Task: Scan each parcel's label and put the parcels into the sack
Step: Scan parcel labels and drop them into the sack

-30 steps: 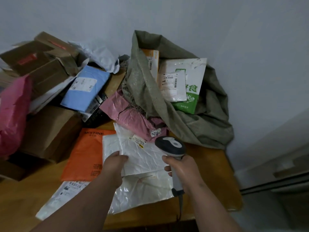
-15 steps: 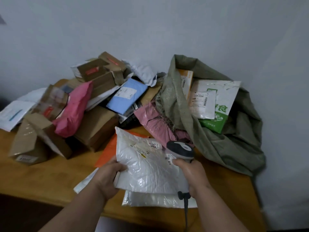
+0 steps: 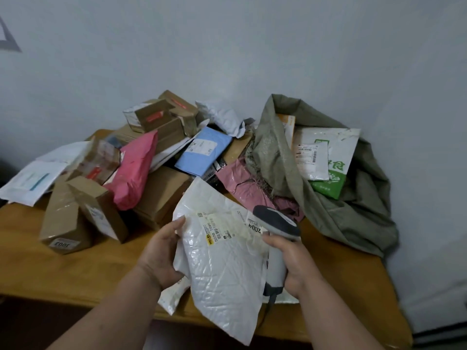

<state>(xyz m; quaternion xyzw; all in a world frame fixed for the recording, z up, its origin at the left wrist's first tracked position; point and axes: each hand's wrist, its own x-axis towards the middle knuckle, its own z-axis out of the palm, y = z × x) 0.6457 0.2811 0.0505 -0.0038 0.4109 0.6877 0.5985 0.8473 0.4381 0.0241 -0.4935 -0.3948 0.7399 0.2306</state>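
One parcel in hand: a white mailer [image 3: 222, 256], lifted above the near edge of the table [image 3: 50, 274], between the two hands.
Mailer axis: its long axis runs from upper left, far from the person, down to the lower right near corner, which hangs past the table edge.
Mailer look: crinkled glossy white plastic; the label [image 3: 222, 227] faces up on the upper half, with a yellow sticker, printed codes and a tag reading 2004 at its right edge.
Left pile: brown boxes [image 3: 83, 213], a pink bag [image 3: 134, 178] and a blue parcel [image 3: 203, 151] heaped on the table, with white envelopes [image 3: 32, 178] at the far left.
Left hand [image 3: 161, 253]: comes up from the lower left, gripping the mailer's left edge, thumb on top beside the label, fingers hidden beneath.
Right hand [image 3: 293, 263]: comes up from the lower right, fingers wrapped tight round the handle of a grey scanner [image 3: 276, 223], which touches the mailer's right edge; its head lies over the 2004 tag.
Sack [image 3: 336, 213]: olive green, slumped on the right end of the table against the wall, mouth open to the person, a white and green parcel [image 3: 326, 157] lying inside.
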